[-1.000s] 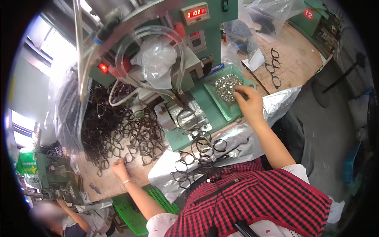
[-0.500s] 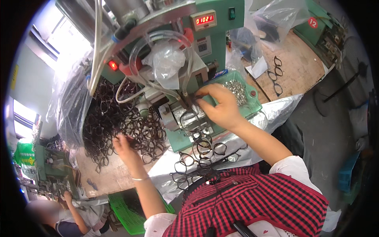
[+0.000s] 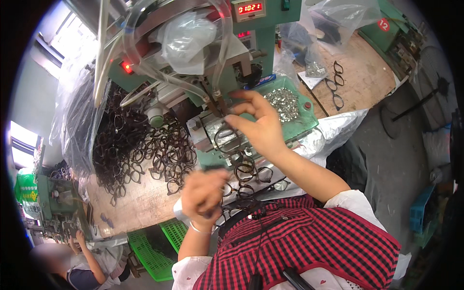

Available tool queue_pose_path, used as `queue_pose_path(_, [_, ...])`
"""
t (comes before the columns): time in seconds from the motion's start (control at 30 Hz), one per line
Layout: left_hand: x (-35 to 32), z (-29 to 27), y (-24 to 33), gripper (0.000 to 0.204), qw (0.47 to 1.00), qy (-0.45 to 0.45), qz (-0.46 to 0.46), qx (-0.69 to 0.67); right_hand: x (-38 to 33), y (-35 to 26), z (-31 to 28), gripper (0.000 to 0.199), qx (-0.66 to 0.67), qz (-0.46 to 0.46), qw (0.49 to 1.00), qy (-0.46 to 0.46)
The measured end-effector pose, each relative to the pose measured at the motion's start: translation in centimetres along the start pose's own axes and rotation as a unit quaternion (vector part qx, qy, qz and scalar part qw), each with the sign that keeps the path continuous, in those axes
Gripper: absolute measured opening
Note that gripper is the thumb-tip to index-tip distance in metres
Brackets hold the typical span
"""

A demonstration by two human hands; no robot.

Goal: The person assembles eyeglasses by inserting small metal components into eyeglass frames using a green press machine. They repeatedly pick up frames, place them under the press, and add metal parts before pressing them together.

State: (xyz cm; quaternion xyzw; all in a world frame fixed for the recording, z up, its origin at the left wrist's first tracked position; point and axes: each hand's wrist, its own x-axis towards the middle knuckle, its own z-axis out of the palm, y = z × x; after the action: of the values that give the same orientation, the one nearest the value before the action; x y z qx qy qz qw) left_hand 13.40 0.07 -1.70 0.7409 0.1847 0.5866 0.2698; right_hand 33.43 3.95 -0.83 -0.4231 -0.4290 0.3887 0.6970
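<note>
Thumb and curled fingers of my right hand (image 3: 261, 125) close on a dark eyeglass frame (image 3: 226, 141) under the head of the green machine (image 3: 268, 48). The top of that frame is partly hidden by the fingers and the machine's tip. My left hand (image 3: 204, 193) is smeared by motion in front of the machine, left of several dark eyeglass frames (image 3: 246, 170) that lie at its front edge. Dark shapes show beside its fingers, but I cannot make out whether it holds them.
A big heap of dark eyeglass frames (image 3: 128, 145) covers the table left of the machine. Small metal parts (image 3: 282, 104) fill a green tray (image 3: 309, 118) at the right. More frames (image 3: 334, 86) lie farther right. A co-worker (image 3: 92, 263) sits at the lower left, near green baskets (image 3: 150, 256).
My left hand has moved from the heap of frames right and toward my body. My right hand stays at the machine, its fingers shifted slightly. The view has shifted a little.
</note>
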Motion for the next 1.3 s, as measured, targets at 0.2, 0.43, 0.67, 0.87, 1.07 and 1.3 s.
queue_pose_path(0.2, [1.9,-1.7,5.8,0.018,0.978,-0.15,0.105,-0.094,-1.0,-2.4,1.0,0.049,-0.056,-0.011,0.998,-0.023])
queue_pose_path(0.43, [5.3,0.2,-1.0,0.022,0.964,-0.148,0.16,0.152,1.2,2.6,-8.9,0.026,-0.597,-0.124,0.792,0.039])
queue_pose_path(0.67, [4.8,0.5,-3.6,0.026,0.948,-0.172,0.2,0.176,0.8,6.4,-13.6,0.013,-0.613,-0.16,0.771,0.065])
queue_pose_path(0.87, [2.4,1.3,-3.0,0.032,0.968,-0.133,0.127,0.17,1.9,5.5,-11.1,0.012,-0.598,-0.188,0.775,0.078])
queue_pose_path(1.07, [-2.1,-6.8,1.6,0.02,0.932,0.083,0.063,0.349,0.3,4.5,-12.3,0.006,-0.534,-0.181,0.817,0.124])
queue_pose_path(1.3, [6.1,-14.5,-3.9,0.012,0.849,0.067,-0.094,0.515,1.3,4.4,-10.7,0.011,-0.47,-0.165,0.859,0.116])
